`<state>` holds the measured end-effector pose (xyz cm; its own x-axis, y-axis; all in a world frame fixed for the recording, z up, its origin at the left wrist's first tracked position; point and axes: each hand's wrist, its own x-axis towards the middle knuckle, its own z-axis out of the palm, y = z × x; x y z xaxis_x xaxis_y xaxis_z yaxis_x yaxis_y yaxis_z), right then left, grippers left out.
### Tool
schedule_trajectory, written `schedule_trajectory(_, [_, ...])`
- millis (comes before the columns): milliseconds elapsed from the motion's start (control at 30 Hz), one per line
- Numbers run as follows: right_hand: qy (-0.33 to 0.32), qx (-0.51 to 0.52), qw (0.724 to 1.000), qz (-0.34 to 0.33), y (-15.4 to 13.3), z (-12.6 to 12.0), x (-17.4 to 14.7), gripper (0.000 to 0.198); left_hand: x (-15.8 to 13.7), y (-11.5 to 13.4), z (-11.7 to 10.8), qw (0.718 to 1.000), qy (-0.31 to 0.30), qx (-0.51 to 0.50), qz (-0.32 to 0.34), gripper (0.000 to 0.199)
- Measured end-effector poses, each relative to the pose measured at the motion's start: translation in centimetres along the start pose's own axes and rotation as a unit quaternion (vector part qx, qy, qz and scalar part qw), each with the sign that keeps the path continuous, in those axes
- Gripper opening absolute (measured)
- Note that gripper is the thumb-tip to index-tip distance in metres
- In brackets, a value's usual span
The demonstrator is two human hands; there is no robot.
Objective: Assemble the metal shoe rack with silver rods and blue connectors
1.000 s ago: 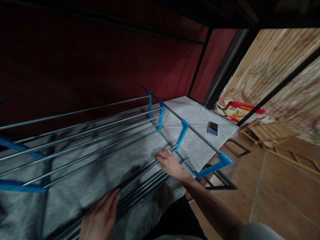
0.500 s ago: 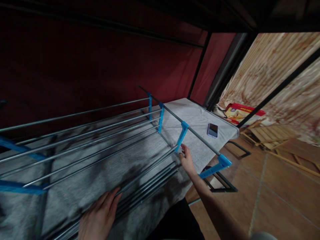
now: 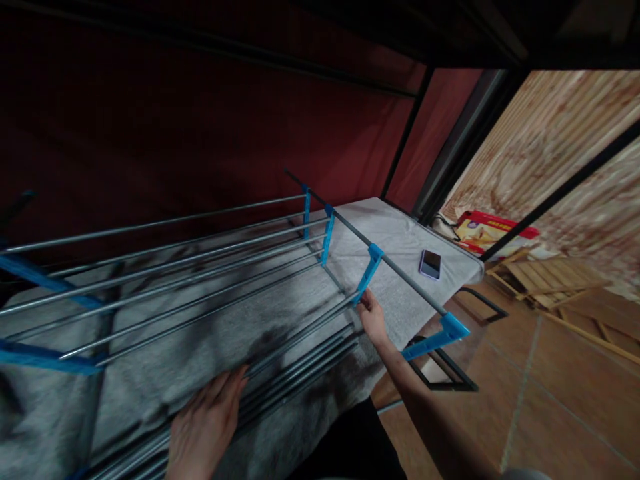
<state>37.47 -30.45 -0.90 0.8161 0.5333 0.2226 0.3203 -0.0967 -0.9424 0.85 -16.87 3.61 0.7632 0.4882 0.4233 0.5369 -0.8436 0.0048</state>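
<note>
A rack of thin metal rods [image 3: 210,252] joined by blue plastic brackets [image 3: 369,272] lies on a grey cloth-covered table. My left hand [image 3: 207,419] is curled over one metal rod at the near side, its fingers close together. With the fingertips of my right hand [image 3: 373,321] I grip the lower end of a blue bracket, where rods meet it. Several loose metal rods [image 3: 305,365] lie side by side beneath and between my hands. A dark bar [image 3: 351,228] runs through the tops of the brackets, ending at a blue corner bracket [image 3: 454,328] on the right.
The grey cloth [image 3: 400,230] bears a phone [image 3: 430,264] at the right. Black frame posts [image 3: 407,133] rise around the table before a dark red curtain [image 3: 225,133]. A wooden folding piece [image 3: 563,280] and a red-yellow box [image 3: 495,230] are on the floor side.
My right hand's fingers have closed onto the lower end of the blue bracket. My left hand stays on the rod, and the view has shifted slightly.
</note>
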Motion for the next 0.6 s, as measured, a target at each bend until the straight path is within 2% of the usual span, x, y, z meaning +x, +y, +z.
schedule_trajectory(133, [0.005,-0.011,1.0,0.019,-0.1,0.1,0.1,0.042,1.0,0.4,-0.2,1.0,-0.015,-0.016,-0.022,0.042])
schedule_trajectory(300, [-0.006,-0.07,0.997,0.01,0.5,-1.4,-1.0,0.043,1.7,2.8,-2.4,0.993,-0.074,-0.048,-0.077,0.031])
schedule_trajectory(400, [-0.019,-0.121,0.992,-0.03,2.6,-2.6,0.0,0.044,2.1,3.4,-3.3,0.988,-0.088,-0.084,-0.098,0.025])
schedule_trajectory(467, [-0.04,-0.119,0.99,-0.065,4.0,-3.0,0.5,0.047,2.0,3.4,-3.6,0.988,-0.089,-0.078,-0.102,0.022])
schedule_trajectory(533, [-0.069,-0.115,0.986,-0.101,4.5,-3.2,-0.1,0.054,1.6,3.5,-3.8,0.989,-0.092,-0.069,-0.097,0.02])
schedule_trajectory(600, [-0.078,-0.124,0.974,-0.17,3.8,-3.0,-2.0,0.064,1.2,3.8,-3.9,0.99,-0.092,-0.063,-0.091,0.019])
